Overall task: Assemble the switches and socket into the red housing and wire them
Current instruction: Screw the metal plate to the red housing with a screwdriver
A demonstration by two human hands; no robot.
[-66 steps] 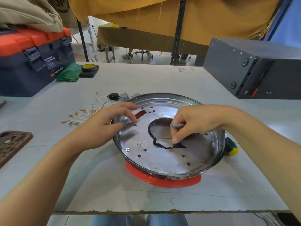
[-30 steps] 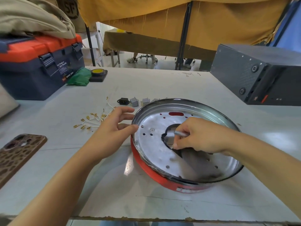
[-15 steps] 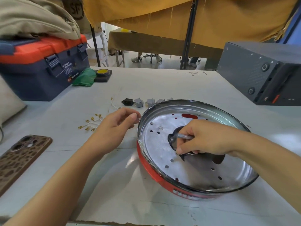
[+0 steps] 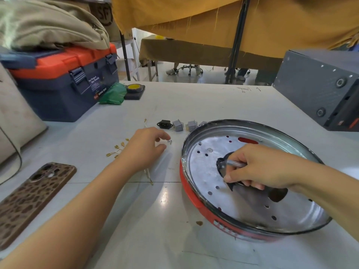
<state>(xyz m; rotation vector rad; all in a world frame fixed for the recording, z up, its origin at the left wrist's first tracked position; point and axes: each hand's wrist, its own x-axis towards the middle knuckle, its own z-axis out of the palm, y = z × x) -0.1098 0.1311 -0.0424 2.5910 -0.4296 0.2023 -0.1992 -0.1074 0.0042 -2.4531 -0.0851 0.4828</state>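
The red housing [image 4: 191,193] lies on the table at the right, tilted, with a perforated metal plate [image 4: 250,200] inside it. My right hand [image 4: 260,167] grips a thin silver tool [image 4: 234,163] at the plate's dark centre hole, fingers hooked over the hole's edge. My left hand [image 4: 145,150] hovers over the table to the left of the housing, its loosely curved fingertips just short of some small screws [image 4: 170,141]. A black socket [image 4: 164,124] and grey switches [image 4: 177,125] sit behind it. Wires with gold terminals [image 4: 116,150] lie partly under the hand.
A blue and orange toolbox [image 4: 64,84] stands at the back left, with a green bag [image 4: 112,93] and a yellow-topped disc [image 4: 135,90] beside it. A patterned phone [image 4: 33,195] lies at the near left. A dark grey box [image 4: 320,88] fills the back right.
The housing has slid right and tilted up with my right hand in the centre hole. My left hand has left the rim and moved out over the table towards the small screws.
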